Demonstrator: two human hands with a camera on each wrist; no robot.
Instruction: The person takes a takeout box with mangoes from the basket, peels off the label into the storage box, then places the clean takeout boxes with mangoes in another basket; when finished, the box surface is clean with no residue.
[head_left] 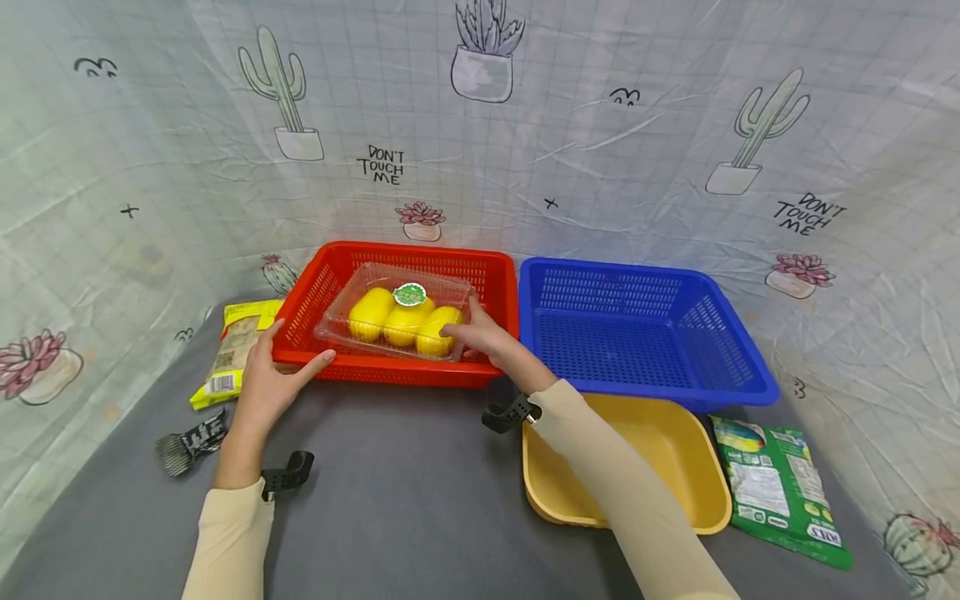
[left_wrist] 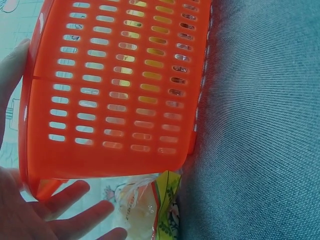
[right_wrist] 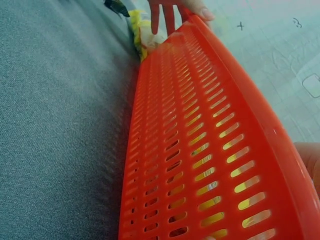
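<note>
A clear plastic box (head_left: 442,287) with three yellow fruits (head_left: 405,323) and a round green-white label lies tilted inside the red basket (head_left: 405,372). My right hand (head_left: 491,340) grips the box's right end, thumb over its near side. At the basket's near left corner is my left hand (head_left: 266,383), its thumb against the rim and its other fingers extended outside. The left wrist view shows those fingers (left_wrist: 75,222) spread below the corner. The right wrist view mostly shows the basket's slotted front wall (right_wrist: 170,150), which hides most of the box.
Right of the red basket stands a blue basket (head_left: 615,346), with a yellow tub (head_left: 660,458) in front. A green packet (head_left: 780,492) lies at far right. At left are a yellow-ended packet (head_left: 232,354) and a small black-and-silver item (head_left: 191,442). A printed curtain (head_left: 555,158) hangs behind.
</note>
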